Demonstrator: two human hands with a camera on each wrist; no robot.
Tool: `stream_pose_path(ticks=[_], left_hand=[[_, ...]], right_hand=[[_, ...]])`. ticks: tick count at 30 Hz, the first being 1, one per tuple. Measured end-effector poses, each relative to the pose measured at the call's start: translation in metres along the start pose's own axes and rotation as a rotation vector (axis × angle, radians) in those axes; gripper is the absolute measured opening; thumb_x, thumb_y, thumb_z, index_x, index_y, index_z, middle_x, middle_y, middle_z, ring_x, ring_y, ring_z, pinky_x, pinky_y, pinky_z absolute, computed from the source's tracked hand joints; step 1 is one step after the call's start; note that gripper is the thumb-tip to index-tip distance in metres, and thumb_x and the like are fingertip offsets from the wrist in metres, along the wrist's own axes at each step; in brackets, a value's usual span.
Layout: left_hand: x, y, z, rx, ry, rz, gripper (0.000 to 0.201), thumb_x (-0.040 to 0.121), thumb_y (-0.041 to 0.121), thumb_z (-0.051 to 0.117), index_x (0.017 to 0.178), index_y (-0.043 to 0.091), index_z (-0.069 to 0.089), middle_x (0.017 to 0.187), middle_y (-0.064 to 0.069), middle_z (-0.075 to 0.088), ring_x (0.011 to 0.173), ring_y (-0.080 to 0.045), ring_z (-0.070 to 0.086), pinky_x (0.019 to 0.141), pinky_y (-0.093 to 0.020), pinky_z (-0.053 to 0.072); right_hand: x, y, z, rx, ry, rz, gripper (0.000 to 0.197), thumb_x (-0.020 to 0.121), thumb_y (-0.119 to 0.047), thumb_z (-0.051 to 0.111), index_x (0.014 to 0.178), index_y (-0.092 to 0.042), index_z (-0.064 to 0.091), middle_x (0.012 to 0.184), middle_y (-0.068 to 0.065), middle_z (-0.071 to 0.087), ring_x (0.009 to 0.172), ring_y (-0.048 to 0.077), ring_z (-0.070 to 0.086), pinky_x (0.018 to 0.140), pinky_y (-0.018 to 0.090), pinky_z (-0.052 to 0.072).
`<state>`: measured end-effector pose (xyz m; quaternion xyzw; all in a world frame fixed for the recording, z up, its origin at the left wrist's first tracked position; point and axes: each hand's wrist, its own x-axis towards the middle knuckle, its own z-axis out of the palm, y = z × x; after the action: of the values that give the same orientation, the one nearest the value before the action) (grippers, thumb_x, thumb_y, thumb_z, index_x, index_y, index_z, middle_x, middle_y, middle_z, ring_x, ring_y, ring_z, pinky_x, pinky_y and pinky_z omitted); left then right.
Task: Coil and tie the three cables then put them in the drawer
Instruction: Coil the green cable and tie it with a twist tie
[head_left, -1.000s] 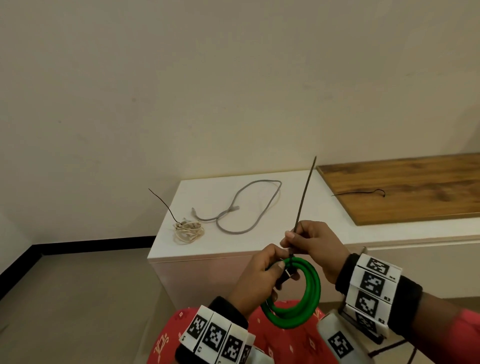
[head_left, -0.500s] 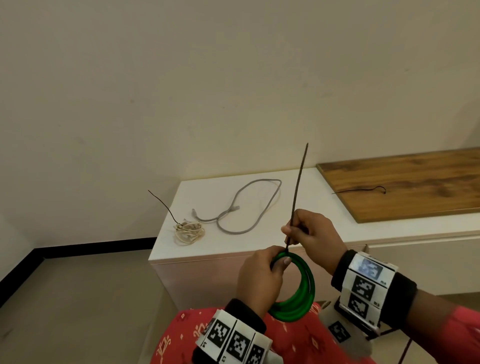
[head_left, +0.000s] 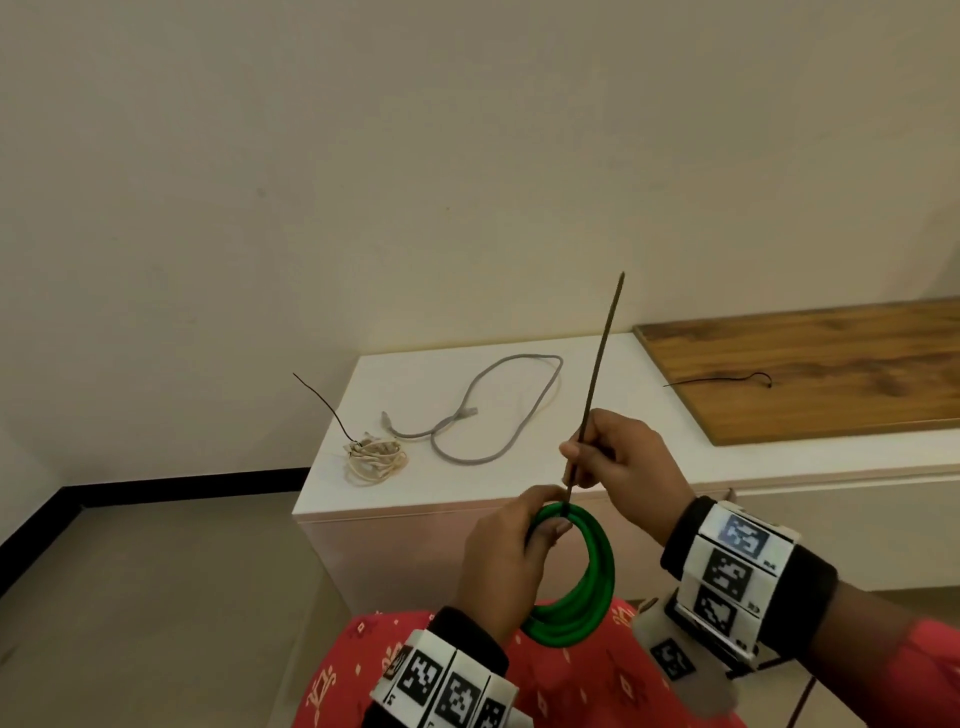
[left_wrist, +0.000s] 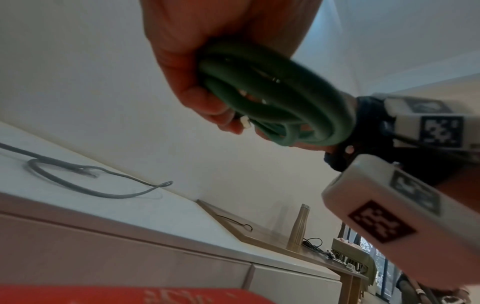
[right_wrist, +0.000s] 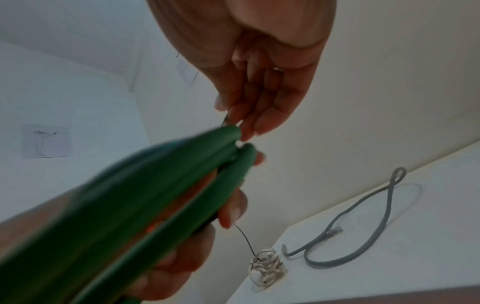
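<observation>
The left hand (head_left: 498, 561) grips the green cable (head_left: 582, 597), which is wound into a coil and held in the air in front of the white cabinet (head_left: 519, 488). The right hand (head_left: 618, 457) pinches the tail of a dark tie (head_left: 597, 384) between thumb and fingertips, just above the coil; the tail stands upward and the tie's foot meets the top of the coil.

Risks, judged from this position:
- If the left hand loosens, the stiff turns are likely to spring apart before the tie closes.
- If the pinch slips on the thin tail, the loop stays slack and the coil can unwind in the drawer.
- A pull off to one side can drag the tie along the turns.

The grey cable (head_left: 498, 410) lies uncoiled on the cabinet top. The white cable (head_left: 376, 457), bundled with a tie, lies near its left edge.
</observation>
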<state>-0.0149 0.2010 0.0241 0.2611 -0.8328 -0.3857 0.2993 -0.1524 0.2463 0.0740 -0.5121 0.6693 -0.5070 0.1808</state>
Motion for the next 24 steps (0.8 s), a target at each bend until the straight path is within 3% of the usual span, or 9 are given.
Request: stream_pose_path(ticks=[2, 5, 8, 11, 13, 16, 18, 21, 24], left_hand=[[-0.002, 0.0, 0.001, 0.003, 0.02, 0.021, 0.024, 0.086, 0.031, 0.051, 0.108, 0.04, 0.052, 0.071, 0.006, 0.064, 0.072, -0.006, 0.059, 0.063, -0.016, 0.042], [-0.005, 0.0, 0.001, 0.004, 0.039, 0.018, 0.017, 0.087, 0.024, 0.058, 0.102, 0.031, 0.058, 0.074, 0.018, 0.06, 0.073, 0.0, 0.058, 0.064, -0.01, 0.041], [-0.004, 0.0, 0.002, 0.054, 0.064, -0.003, 0.013, 0.085, 0.025, 0.06, 0.099, 0.025, 0.063, 0.074, 0.021, 0.06, 0.075, -0.003, 0.06, 0.067, -0.02, 0.046], [-0.003, -0.001, 0.001, 0.096, 0.117, -0.011, 0.009, 0.084, 0.029, 0.059, 0.093, 0.028, 0.063, 0.072, 0.014, 0.065, 0.07, -0.006, 0.061, 0.064, -0.025, 0.048], [-0.003, -0.003, 0.0, 0.125, 0.126, -0.023, 0.013, 0.082, 0.034, 0.056, 0.092, 0.029, 0.062, 0.076, 0.008, 0.07, 0.072, -0.007, 0.063, 0.066, -0.032, 0.051], [-0.002, -0.001, -0.002, 0.198, 0.108, -0.06, 0.014, 0.086, 0.03, 0.057, 0.099, 0.029, 0.063, 0.084, 0.003, 0.072, 0.079, -0.013, 0.064, 0.071, -0.037, 0.051], [0.0, 0.004, -0.004, 0.218, 0.088, -0.09, 0.013, 0.087, 0.026, 0.056, 0.097, 0.024, 0.064, 0.084, -0.001, 0.071, 0.08, -0.017, 0.063, 0.07, -0.035, 0.05], [0.003, 0.008, -0.003, 0.255, 0.056, -0.106, 0.02, 0.087, 0.019, 0.05, 0.069, 0.023, 0.056, 0.065, -0.001, 0.06, 0.067, -0.019, 0.054, 0.057, -0.03, 0.035], [0.004, 0.007, 0.0, 0.27, 0.029, -0.11, 0.042, 0.087, 0.014, 0.044, 0.05, 0.03, 0.03, 0.049, 0.009, 0.037, 0.049, -0.009, 0.037, 0.047, -0.022, 0.021]], right_hand=[[0.002, 0.003, -0.001, 0.052, -0.009, 0.048, 0.021, 0.087, -0.008, 0.057, 0.068, -0.007, 0.05, 0.059, 0.0, 0.062, 0.05, 0.003, 0.059, 0.053, 0.013, 0.049], [0.003, 0.008, -0.001, 0.146, -0.002, 0.129, 0.017, 0.089, -0.008, 0.055, 0.08, 0.007, 0.054, 0.063, 0.005, 0.065, 0.051, 0.005, 0.061, 0.051, 0.015, 0.051], [0.001, 0.005, -0.001, 0.122, 0.008, 0.095, 0.019, 0.088, -0.007, 0.056, 0.083, 0.011, 0.054, 0.062, 0.004, 0.064, 0.049, 0.0, 0.06, 0.051, 0.012, 0.049], [-0.006, -0.005, 0.003, -0.033, -0.005, -0.058, 0.016, 0.086, -0.008, 0.059, 0.072, -0.002, 0.053, 0.06, -0.004, 0.062, 0.055, -0.002, 0.061, 0.055, 0.014, 0.05], [-0.013, -0.01, 0.006, -0.128, -0.012, -0.159, 0.029, 0.086, -0.008, 0.06, 0.063, -0.021, 0.046, 0.06, -0.007, 0.06, 0.06, 0.001, 0.062, 0.06, 0.025, 0.054], [-0.021, -0.013, 0.013, -0.262, -0.01, -0.262, 0.029, 0.081, -0.018, 0.054, 0.062, -0.031, 0.037, 0.064, 0.003, 0.065, 0.062, 0.016, 0.062, 0.059, 0.034, 0.05], [-0.024, -0.012, 0.018, -0.298, -0.023, -0.321, 0.02, 0.075, -0.016, 0.05, 0.064, -0.028, 0.037, 0.061, -0.001, 0.063, 0.055, 0.015, 0.055, 0.051, 0.025, 0.043], [-0.029, -0.01, 0.024, -0.428, -0.01, -0.417, 0.032, 0.068, -0.009, 0.056, 0.065, -0.03, 0.033, 0.048, -0.025, 0.027, 0.043, -0.006, 0.027, 0.049, 0.008, 0.019], [-0.033, -0.003, 0.028, -0.494, -0.008, -0.434, 0.028, 0.065, -0.012, 0.06, 0.063, -0.028, 0.038, 0.05, -0.028, 0.016, 0.044, 0.008, 0.029, 0.05, 0.003, 0.014]])
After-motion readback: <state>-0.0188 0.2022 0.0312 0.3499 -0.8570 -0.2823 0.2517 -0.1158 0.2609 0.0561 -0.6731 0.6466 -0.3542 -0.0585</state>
